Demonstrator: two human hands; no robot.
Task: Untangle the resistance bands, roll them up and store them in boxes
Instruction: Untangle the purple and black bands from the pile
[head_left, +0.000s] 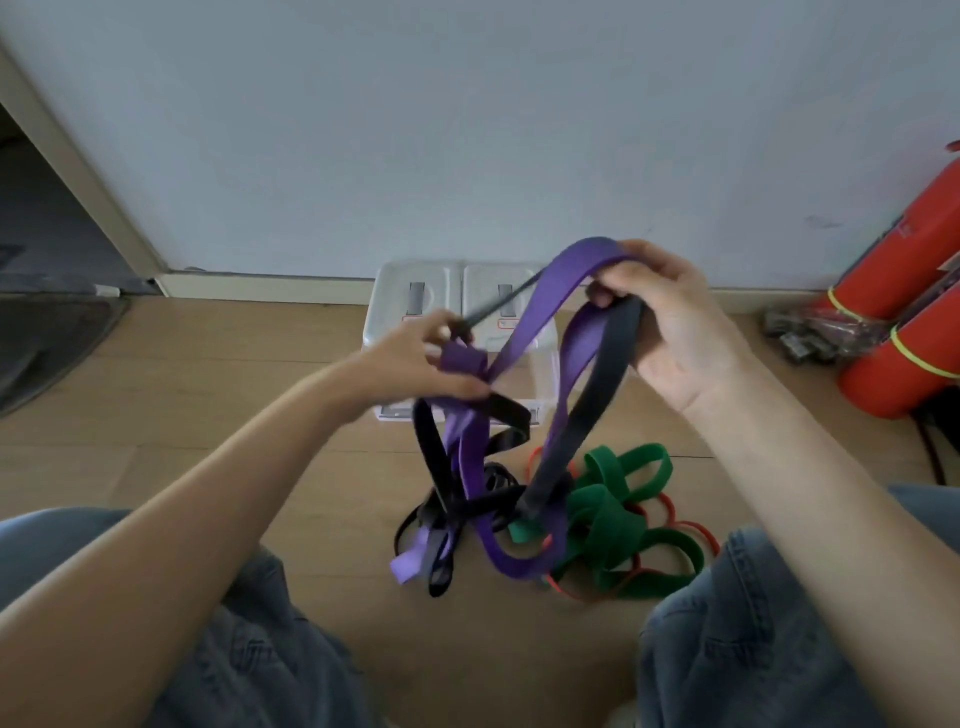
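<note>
Seen from the head camera, a seated person lifts a knot of bands off the wooden floor (311, 467): the left hand (415, 358) pinches a purple band (524, 332) and a thin black strand, while the right hand (670, 322) curls around the purple loop and a black band (597, 395). Working well likely means easing one loop through at a time, not tugging. Green bands (613, 514) and red bands (696, 530) lie snarled below, with clear lidded boxes (415, 280) waiting by the wall beside red cylinders (904, 291).
</note>
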